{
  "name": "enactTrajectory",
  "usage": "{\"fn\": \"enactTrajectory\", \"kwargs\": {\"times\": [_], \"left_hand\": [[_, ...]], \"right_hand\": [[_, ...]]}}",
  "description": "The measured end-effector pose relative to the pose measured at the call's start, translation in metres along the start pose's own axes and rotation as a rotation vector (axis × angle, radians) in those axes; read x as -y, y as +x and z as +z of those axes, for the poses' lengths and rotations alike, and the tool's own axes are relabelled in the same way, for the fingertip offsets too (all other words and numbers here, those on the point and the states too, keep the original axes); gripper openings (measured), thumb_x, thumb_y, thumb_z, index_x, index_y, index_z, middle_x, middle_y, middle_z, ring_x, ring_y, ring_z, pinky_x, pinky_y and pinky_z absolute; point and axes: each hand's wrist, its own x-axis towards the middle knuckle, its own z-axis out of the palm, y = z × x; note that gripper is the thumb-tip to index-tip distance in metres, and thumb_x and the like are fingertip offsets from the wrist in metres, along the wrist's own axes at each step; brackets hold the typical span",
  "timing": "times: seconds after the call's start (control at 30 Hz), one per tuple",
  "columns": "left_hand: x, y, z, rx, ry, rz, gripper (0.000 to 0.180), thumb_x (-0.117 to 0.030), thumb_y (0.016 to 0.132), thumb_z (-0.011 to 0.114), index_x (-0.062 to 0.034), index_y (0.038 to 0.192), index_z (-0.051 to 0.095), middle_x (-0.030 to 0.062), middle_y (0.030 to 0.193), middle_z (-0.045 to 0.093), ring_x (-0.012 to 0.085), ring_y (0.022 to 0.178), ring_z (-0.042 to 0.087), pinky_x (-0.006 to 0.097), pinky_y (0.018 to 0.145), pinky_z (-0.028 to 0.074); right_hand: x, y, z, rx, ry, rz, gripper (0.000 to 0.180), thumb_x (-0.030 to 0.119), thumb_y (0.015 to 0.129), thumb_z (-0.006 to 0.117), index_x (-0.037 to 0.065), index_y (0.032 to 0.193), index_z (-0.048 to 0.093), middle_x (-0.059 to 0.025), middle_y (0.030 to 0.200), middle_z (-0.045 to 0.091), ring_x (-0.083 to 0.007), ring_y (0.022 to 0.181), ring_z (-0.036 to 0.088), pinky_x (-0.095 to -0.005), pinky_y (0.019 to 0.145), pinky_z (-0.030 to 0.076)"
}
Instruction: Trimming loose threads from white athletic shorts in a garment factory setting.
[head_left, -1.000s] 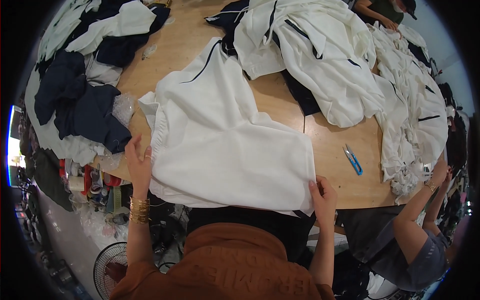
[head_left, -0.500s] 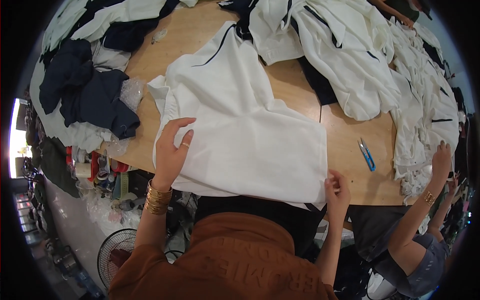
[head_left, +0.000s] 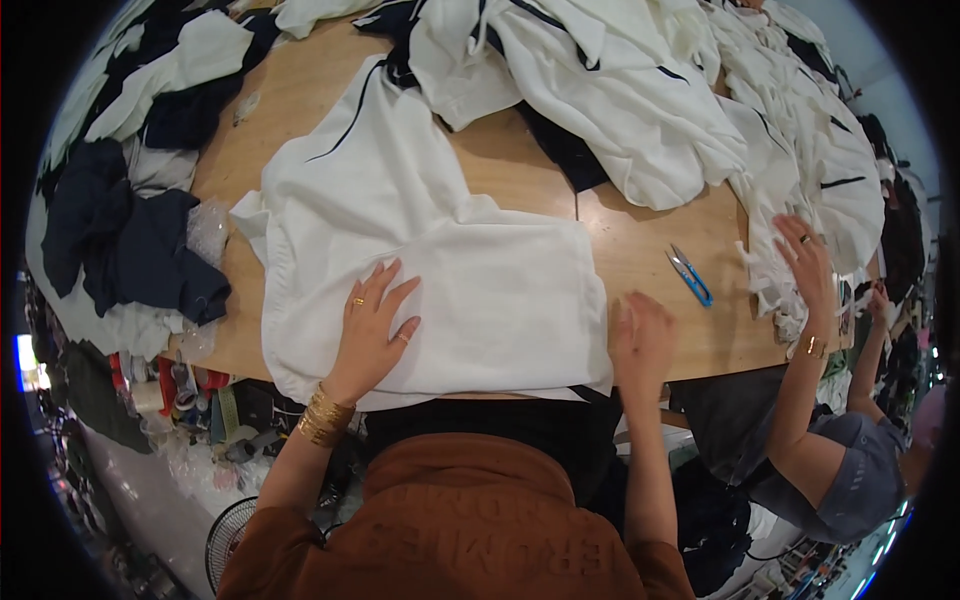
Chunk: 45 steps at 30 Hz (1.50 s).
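Observation:
A white garment [head_left: 500, 290] with a gathered left edge and a dark line near its top lies spread before me on the wooden table [head_left: 640, 240]. It looks like trousers or shorts. My left hand [head_left: 375, 325] rests flat on its left half, fingers spread. Just beside its right edge is my right hand [head_left: 642, 345], smeared by motion, so its fingers are not clear. Blue-handled thread snips [head_left: 690, 277] lie on the table to the right of that hand.
White garments with dark trim [head_left: 620, 130] are heaped at the back and right. Dark blue clothes [head_left: 150, 250] and clear plastic [head_left: 207, 235] lie at the left. A co-worker's hand [head_left: 808, 265] is over the right pile. A fan [head_left: 228, 535] stands below left.
My left hand has come down flat and shifted inward on the garment. My right hand has moved off the garment's right edge. The co-worker's hand has risen; the whole view has shifted.

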Motion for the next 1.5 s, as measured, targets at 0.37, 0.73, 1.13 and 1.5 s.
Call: {"fn": "enactTrajectory", "kwargs": {"times": [0.37,0.73,1.13,1.5], "left_hand": [[-0.084,0.083,0.003,0.140,-0.830,-0.212,0.032,-0.012,0.087,0.057,-0.0045,0.118,0.054,0.0055,0.110,0.057,0.0097,0.090,0.056,0.023,0.070,0.049],[-0.050,0.069,0.004,0.236,-1.457,-0.513,0.041,-0.002,0.084,0.060,-0.0001,0.123,0.048,0.0047,0.098,0.060,0.0091,0.089,0.057,0.022,0.078,0.047],[-0.036,0.047,-0.052,0.328,-1.171,-0.321,0.039,-0.003,0.080,0.064,-0.0024,0.118,0.054,-0.0058,0.081,0.046,0.0011,0.074,0.042,0.015,0.067,0.036],[-0.020,0.025,-0.066,0.549,-0.766,-0.177,0.030,-0.022,0.091,0.055,0.0053,0.104,0.059,-0.0008,0.080,0.058,0.0063,0.075,0.048,0.021,0.070,0.042]], "right_hand": [[0.050,0.044,0.040,0.154,0.497,0.120,0.030,0.005,0.075,0.061,0.007,0.105,0.062,-0.0053,0.089,0.058,-0.0208,0.084,0.051,-0.0332,0.077,0.041],[0.056,0.007,0.007,0.060,0.247,0.075,0.055,0.011,0.069,0.069,0.008,0.121,0.051,-0.0124,0.112,0.051,-0.0309,0.105,0.043,-0.0411,0.091,0.033],[0.033,0.026,0.007,0.234,1.322,0.767,0.016,0.011,0.086,0.055,0.003,0.100,0.056,-0.0029,0.089,0.061,-0.0118,0.079,0.055,-0.0257,0.073,0.044],[0.061,0.069,0.011,0.292,1.580,0.796,0.013,0.010,0.089,0.053,0.002,0.098,0.056,-0.0048,0.087,0.062,-0.0104,0.076,0.059,-0.0237,0.067,0.048]]}}
